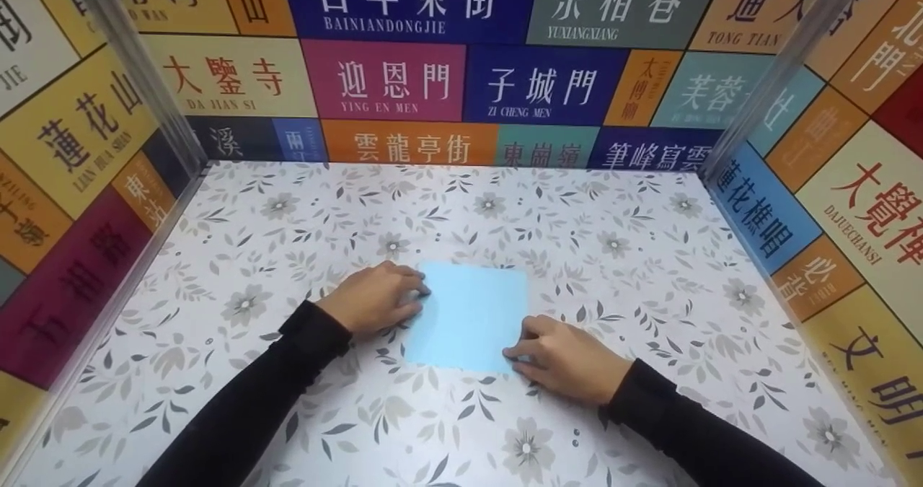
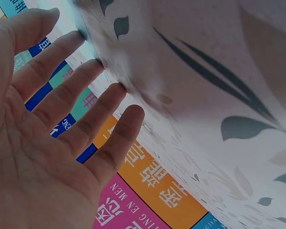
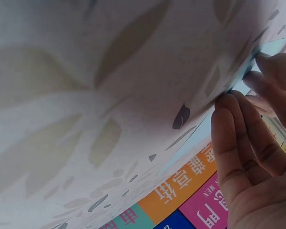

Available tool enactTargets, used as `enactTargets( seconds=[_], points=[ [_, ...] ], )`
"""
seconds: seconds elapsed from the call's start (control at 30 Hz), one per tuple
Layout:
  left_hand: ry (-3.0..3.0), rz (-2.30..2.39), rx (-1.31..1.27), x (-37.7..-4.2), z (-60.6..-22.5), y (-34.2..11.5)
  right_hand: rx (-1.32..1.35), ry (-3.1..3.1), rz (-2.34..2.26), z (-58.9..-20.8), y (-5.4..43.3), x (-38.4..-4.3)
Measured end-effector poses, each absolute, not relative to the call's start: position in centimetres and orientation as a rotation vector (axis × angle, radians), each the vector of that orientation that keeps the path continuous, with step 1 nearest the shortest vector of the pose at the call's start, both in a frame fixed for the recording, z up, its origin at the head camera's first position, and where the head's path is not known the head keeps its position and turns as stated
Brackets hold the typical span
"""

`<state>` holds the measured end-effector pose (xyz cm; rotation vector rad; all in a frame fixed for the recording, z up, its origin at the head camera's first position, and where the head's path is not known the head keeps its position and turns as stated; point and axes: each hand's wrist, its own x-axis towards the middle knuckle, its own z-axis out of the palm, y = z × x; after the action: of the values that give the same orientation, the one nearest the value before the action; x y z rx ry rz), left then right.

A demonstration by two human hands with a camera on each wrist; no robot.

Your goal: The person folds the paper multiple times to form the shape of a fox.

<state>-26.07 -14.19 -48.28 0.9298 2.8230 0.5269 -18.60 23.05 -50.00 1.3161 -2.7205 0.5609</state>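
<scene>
A square sheet of light blue paper (image 1: pixel 467 317) lies flat on a floral-patterned surface. My left hand (image 1: pixel 378 296) rests at its upper left edge; in the left wrist view the left hand's fingers (image 2: pixel 78 90) are spread and fairly straight, with fingertips down at the surface. At the lower right edge of the sheet is my right hand (image 1: pixel 566 357), thumb and index fingertips on the paper's border. The right wrist view shows the right hand's fingers (image 3: pixel 250 133) extended close together, their tips touching down by the blue edge.
The white surface (image 1: pixel 519 447) has grey leaves and flowers printed on it. Panels of coloured blocks with Chinese lettering form a back wall (image 1: pixel 393 79), a left wall (image 1: pixel 79 141) and a right wall (image 1: pixel 829 205). Black sleeves (image 1: pixel 249 393) cover both forearms.
</scene>
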Motion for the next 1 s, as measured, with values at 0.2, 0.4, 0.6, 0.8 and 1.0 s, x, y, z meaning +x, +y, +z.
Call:
enactTargets(
  seconds=[0.2,0.4,0.6,0.8,1.0],
  points=[
    [2.819,0.515,0.936,-26.0,-48.0,-14.2,1.325,-2.681,0.513,-50.2,23.1,-18.6],
    [2.798,0.506,0.929,-25.9,-48.0,-13.9,1.342,-2.696,0.550,-50.5,23.3,-18.4],
    [2.787,0.461,0.953,-26.1,-48.0,-13.2,1.348,-2.715,0.597,-50.3,23.4,-18.1],
    [2.781,0.450,0.960,-26.2,-47.9,-13.0,1.367,-2.741,0.624,-50.0,23.4,-18.0],
    [2.780,0.466,0.951,-26.6,-48.1,-12.8,1.384,-2.756,0.647,-49.8,23.1,-17.9]
  ],
)
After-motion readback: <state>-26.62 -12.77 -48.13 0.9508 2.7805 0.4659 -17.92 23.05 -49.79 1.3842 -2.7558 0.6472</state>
